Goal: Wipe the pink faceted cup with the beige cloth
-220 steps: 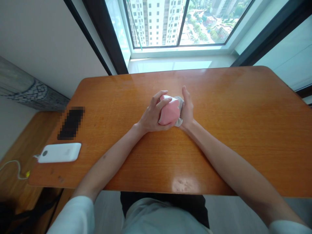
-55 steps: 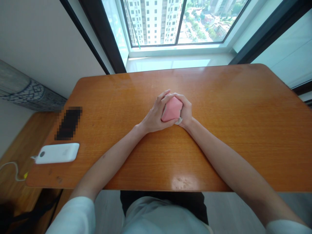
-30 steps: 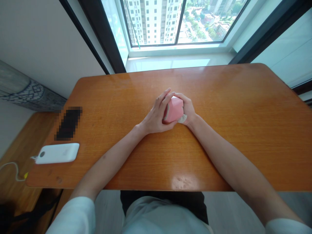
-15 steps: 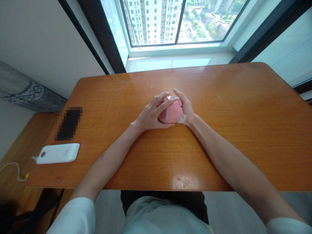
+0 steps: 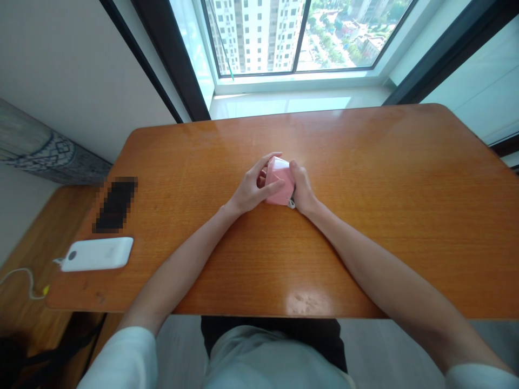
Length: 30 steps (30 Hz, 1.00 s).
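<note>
A pink faceted plastic case [image 5: 279, 181] sits between my hands near the middle of the orange wooden table [image 5: 365, 254]. My left hand [image 5: 253, 190] wraps its fingers over the case's left side. My right hand [image 5: 302, 190] presses against its right side, with the fingers hidden behind it. A small white loop [image 5: 291, 204] pokes out low by my right hand. The case's underside is hidden.
A pixelated black phone [image 5: 116, 205] and a white power bank [image 5: 97, 254] lie at the table's left end. A thin white cable [image 5: 24, 280] runs from the power bank over a lower wooden ledge. Floor-to-ceiling windows stand beyond the table's far edge.
The pink case has turned in my hands and now shows a narrower, angular face. My right hand has closed in against its right side, and my left fingers have shifted lower.
</note>
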Tool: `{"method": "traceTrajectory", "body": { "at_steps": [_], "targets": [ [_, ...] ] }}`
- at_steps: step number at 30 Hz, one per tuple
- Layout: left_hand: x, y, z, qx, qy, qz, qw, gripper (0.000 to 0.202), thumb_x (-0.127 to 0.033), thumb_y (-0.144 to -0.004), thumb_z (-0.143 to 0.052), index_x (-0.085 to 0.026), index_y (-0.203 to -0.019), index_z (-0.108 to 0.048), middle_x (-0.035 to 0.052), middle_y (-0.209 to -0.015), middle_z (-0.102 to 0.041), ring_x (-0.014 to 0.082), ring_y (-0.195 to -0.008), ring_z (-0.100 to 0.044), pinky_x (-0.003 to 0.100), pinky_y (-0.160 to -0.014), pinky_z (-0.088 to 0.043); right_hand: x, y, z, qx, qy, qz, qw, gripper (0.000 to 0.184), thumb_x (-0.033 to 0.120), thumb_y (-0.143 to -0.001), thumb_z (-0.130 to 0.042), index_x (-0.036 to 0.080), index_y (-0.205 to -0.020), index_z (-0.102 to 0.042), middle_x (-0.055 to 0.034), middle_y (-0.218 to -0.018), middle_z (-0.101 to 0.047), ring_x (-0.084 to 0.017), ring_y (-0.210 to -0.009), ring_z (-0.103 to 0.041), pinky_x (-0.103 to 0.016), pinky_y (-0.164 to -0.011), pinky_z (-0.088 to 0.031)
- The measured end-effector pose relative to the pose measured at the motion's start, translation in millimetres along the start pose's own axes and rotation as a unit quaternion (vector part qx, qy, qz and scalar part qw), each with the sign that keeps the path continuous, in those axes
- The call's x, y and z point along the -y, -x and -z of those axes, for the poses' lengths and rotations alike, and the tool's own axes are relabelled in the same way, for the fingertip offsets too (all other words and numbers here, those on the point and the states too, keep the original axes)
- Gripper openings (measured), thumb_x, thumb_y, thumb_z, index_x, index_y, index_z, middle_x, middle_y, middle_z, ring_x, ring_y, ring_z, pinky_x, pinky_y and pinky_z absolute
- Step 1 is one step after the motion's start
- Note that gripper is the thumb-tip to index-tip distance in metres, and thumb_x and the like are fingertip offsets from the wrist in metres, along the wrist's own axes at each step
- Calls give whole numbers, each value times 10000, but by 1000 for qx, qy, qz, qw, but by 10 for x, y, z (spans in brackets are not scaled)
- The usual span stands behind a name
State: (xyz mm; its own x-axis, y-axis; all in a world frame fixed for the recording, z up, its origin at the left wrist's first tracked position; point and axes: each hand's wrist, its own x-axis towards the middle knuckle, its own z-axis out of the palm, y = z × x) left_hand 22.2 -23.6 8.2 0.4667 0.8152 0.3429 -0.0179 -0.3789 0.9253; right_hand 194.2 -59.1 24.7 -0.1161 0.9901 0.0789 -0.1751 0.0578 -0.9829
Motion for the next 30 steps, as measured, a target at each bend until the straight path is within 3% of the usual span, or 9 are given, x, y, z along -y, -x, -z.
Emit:
{"method": "traceTrajectory", "body": {
  "at_steps": [4,9,14,19,24,30],
  "targets": [
    [-29,-23,10,-8,33,38,999,756,-760,-951,-750,-238,-1490,-659,89,-1382,-767,272,-1216,-726,387,-1074,-602,20,50,25,-29,159,118,980,748,908,-925,-657,231,-623,-565,15,-569,-490,-120,-547,-437,-300,-517,-321],
    [-29,-21,31,23,19,57,998,798,-813,-1002,-638,-256,-1572,-599,106,-1476,-743,321,-1333,-706,482,-1193,-553,51,70,-9,-29,185,151,971,729,838,-1003,-607,231,-613,-495,26,-555,-458,-99,-517,-403,-295,-497,-279],
    [79,-8,60,30,-32,-62,997,883,-874,-1068,-440,-340,-1767,-362,131,-1725,-553,352,-1508,-604,566,-1315,-450,32,76,-9,-9,161,147,976,698,811,-1018,-607,235,-635,-520,35,-552,-467,-102,-506,-409,-292,-489,-288],
    [176,-41,152,32,-88,-176,980,955,-925,-1033,-432,-374,-1799,-285,151,-1837,-376,386,-1526,-588,601,-1262,-518,8,88,-8,14,146,142,979,638,745,-1051,-619,231,-677,-566,34,-591,-493,-112,-545,-441,-294,-519,-320],
    [140,-53,213,46,-181,-272,944,1048,-934,-968,-581,-346,-1793,-313,157,-1828,-368,443,-1714,-367,676,-1392,-376,-18,31,-3,-16,93,101,990,635,759,-1030,-649,234,-682,-569,42,-607,-481,-111,-559,-404,-289,-518,-302],
    [171,-37,150,72,-234,-291,925,1249,-880,-870,-793,-376,-1825,-164,177,-1887,-246,462,-1739,-338,701,-1390,-385,-20,-115,56,-38,39,98,994,606,793,-955,-690,242,-713,-615,34,-661,-526,-132,-622,-420,-304,-583,-394]
  ]
}}
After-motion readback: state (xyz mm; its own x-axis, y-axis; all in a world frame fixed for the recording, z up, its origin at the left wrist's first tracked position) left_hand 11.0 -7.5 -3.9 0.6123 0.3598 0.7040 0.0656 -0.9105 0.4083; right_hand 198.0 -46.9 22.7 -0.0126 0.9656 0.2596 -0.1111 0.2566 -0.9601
